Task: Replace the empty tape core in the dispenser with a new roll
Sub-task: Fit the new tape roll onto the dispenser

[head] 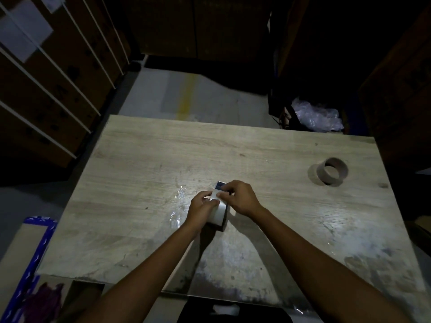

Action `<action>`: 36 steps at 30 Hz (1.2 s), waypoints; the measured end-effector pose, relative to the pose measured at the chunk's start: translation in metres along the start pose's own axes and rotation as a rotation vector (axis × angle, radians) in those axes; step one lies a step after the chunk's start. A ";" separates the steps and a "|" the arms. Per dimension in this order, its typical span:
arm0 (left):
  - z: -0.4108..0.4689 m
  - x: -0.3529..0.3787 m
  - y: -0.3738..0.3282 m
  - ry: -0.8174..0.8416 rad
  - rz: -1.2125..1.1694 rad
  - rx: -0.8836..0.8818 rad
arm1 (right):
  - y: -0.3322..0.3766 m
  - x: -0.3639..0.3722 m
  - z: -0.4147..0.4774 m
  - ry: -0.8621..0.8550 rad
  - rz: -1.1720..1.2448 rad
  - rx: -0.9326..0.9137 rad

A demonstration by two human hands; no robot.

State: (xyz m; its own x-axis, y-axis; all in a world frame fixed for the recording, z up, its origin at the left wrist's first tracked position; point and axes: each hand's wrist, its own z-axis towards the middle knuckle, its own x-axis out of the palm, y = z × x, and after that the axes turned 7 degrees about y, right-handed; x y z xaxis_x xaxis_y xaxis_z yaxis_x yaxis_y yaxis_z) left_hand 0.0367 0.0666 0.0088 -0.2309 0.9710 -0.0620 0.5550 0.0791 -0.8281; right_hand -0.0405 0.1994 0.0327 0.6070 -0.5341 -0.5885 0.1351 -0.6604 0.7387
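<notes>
A pale roll of tape stands on edge at the middle of the wooden table, seated in a dispenser whose dark blue end shows just beyond my fingers. My left hand grips the roll's left side. My right hand pinches the tape's loose end on top of the roll, close to the dispenser's end. Most of the dispenser is hidden under my hands. The empty brown cardboard core lies apart on the table at the right.
Crumpled clear film lies left of my hands. Stacked cardboard boxes stand at the left. A dark bin with plastic wrap sits beyond the table's far right corner. A blue-edged carton rests on the floor at the lower left.
</notes>
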 end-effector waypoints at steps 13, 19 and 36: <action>0.020 0.004 -0.014 -0.087 0.070 -0.126 | -0.006 -0.007 0.022 0.098 -0.184 -0.116; 0.026 0.008 -0.019 -0.112 0.027 -0.149 | -0.009 -0.014 0.018 0.136 -0.140 -0.170; -0.002 0.017 0.002 -0.310 0.001 0.107 | -0.001 0.000 0.016 0.024 -0.191 0.074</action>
State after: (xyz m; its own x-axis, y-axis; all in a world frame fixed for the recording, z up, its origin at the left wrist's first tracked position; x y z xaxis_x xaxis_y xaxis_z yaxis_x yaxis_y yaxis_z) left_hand 0.0356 0.0841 0.0069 -0.4721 0.8548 -0.2156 0.4722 0.0387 -0.8806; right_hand -0.0531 0.1915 0.0263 0.5946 -0.3833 -0.7067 0.1920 -0.7859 0.5878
